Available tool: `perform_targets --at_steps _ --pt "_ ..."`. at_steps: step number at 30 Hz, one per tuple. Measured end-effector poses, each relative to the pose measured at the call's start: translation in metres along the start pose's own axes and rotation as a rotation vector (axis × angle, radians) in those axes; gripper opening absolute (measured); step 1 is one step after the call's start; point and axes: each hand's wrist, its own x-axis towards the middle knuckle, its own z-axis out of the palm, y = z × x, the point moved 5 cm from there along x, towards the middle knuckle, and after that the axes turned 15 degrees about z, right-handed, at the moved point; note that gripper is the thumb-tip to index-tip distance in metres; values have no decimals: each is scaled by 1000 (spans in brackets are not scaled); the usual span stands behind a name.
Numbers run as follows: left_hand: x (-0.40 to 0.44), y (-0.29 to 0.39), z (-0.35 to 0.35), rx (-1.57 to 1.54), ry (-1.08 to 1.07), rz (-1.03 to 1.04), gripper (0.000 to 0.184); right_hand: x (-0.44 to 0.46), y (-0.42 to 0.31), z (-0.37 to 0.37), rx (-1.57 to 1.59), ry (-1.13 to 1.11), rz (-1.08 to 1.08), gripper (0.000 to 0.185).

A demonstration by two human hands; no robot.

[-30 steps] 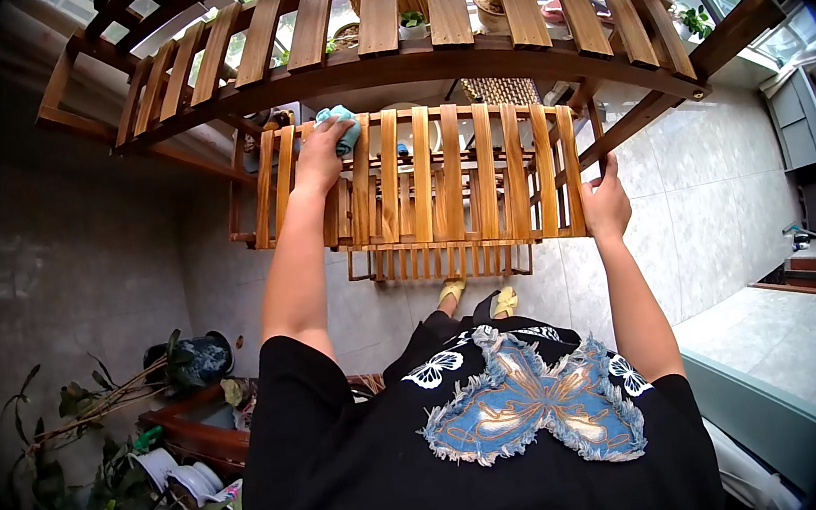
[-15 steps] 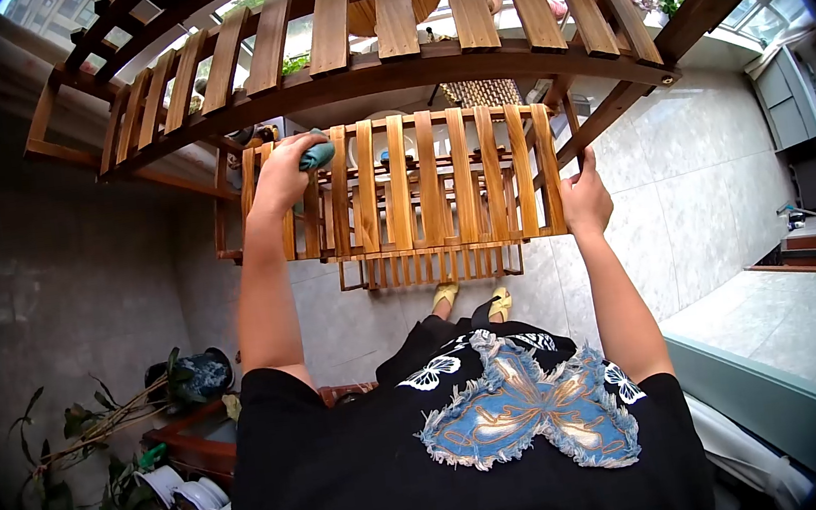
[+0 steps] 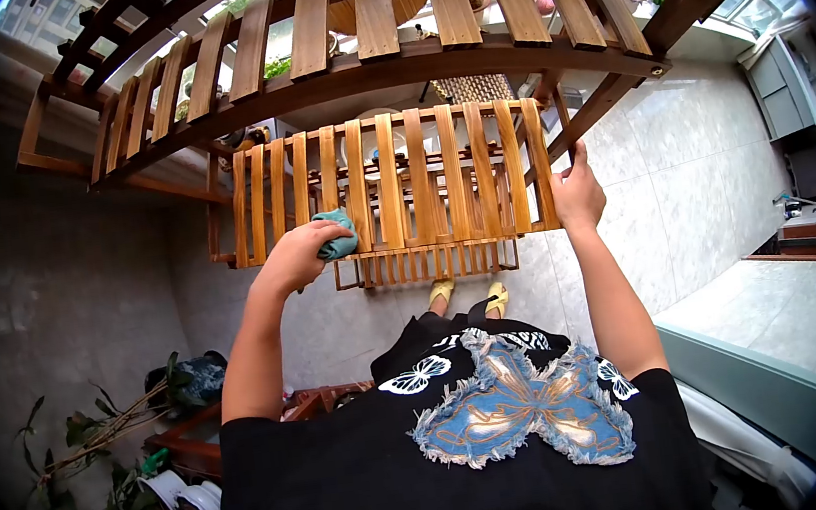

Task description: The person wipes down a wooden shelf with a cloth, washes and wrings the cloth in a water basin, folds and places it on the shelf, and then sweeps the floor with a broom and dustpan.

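Note:
A slatted wooden shelf rack (image 3: 419,178) stands in front of me, its slats running away from my body. My left hand (image 3: 296,258) is closed on a teal cloth (image 3: 336,235), which is pressed against the slats close to the front edge, left of the middle. At the shelf's right end, my right hand (image 3: 577,193) is wrapped around the side of the rack, with one finger reaching up along the post. Part of its grip is hidden behind the hand.
A higher slatted shelf (image 3: 377,67) of darker wood crosses above. A lower shelf tier (image 3: 429,266) juts out near my feet. Potted plants (image 3: 97,442) stand at the lower left. On the right are a pale green ledge (image 3: 761,396) and a grey cabinet (image 3: 782,91).
My left hand has drawn the cloth from the shelf's back edge toward me, slightly right, to near the front edge. My right hand remains at the rack's right side.

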Motion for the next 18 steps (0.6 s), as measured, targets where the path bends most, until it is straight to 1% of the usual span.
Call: perform_targets --at_steps 1,2,3,5,7,9,11,12,13,15,17,18 --pt "4 1 -11 -173 105 55 46 0 3 1 5 1 10 68" --pt "4 0 -11 -198 107 59 47 1 2 1 8 5 2 68" --pt "15 0 -20 -131 227 112 46 2 2 2 12 8 -2 68" --pt "46 -5 -32 104 437 157 45 3 3 1 8 15 -5 69" --pt "87 -18 -31 272 573 126 45 3 4 2 -2 16 -9 69" --pt "123 -53 -10 320 606 144 46 7 5 2 -14 20 -14 69" --pt "141 -83 21 386 485 131 45 8 6 0 -16 13 -10 68" --pt "140 -81 21 368 436 102 52 8 6 1 -8 18 -12 68" --pt "134 -71 17 362 434 102 52 8 6 1 0 22 -13 68" --pt "111 -48 28 449 242 89 49 6 6 3 -18 14 3 67" --pt "77 -34 46 492 282 185 45 6 5 4 6 17 -6 67" --pt "58 -20 51 477 272 179 46 4 4 3 1 11 -4 67"
